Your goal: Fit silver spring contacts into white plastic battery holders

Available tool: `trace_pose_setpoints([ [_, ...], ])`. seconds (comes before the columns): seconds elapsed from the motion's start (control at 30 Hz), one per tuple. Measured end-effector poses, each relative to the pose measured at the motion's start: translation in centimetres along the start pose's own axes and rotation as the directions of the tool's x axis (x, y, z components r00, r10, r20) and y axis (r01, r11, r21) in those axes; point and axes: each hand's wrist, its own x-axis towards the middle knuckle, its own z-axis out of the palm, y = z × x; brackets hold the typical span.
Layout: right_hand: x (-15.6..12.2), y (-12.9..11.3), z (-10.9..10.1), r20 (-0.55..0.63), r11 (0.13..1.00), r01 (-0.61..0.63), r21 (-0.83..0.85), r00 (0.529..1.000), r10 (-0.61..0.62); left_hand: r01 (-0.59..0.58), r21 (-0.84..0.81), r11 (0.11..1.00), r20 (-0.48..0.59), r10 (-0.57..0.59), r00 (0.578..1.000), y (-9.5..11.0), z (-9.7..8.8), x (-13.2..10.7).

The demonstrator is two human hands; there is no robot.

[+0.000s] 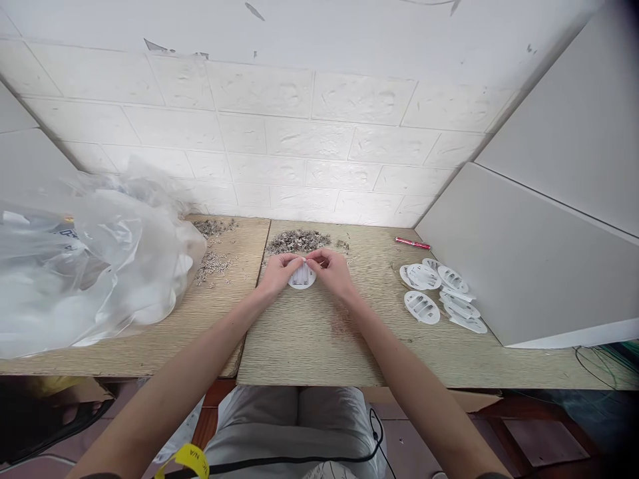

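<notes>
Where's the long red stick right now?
In the head view, the red stick lies on the right side of the wooden table, just behind the white discs and near the grey panel.

A white wall [264, 140] in embossed brick pattern spans the upper frame, with dark chipped patches [156, 46] at upper left. A pale grey panel [539, 253] stands at right, and a red pen [413, 243] lies right of centre near its edge. Green wires [616, 362] tangle at lower right. Along the bottom, a black cable [299, 460] runs beside a yellow tag [194, 459] at lower left.
</notes>
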Motion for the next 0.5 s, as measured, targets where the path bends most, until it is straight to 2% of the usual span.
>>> trace_pose_setpoints([
  [0.17, 0.1, 0.2, 0.1, -0.006, 1.000, -0.009, 0.011, 1.000, 0.009, -0.023, 0.012, 1.000, 0.036, 0.023, 0.999, 0.0, -0.1, 0.0],
  [0.27, 0.3, 0.5, 0.1, -0.003, 0.995, -0.041, 0.088, 0.999, 0.041, -0.063, 0.055, 0.996, 0.052, 0.060, 0.997, -0.1, -0.2, -0.1],
  [0.37, 0.4, 0.9, 0.0, -0.016, 0.970, -0.115, 0.212, 0.992, 0.121, -0.189, 0.187, 0.964, 0.070, 0.179, 0.981, 0.2, -0.3, -0.3],
  [0.5, 0.5, 1.2, -0.1, 0.012, 0.913, -0.207, 0.352, 0.976, 0.217, -0.372, 0.421, 0.827, 0.102, 0.365, 0.926, 0.5, -0.5, -0.4],
])
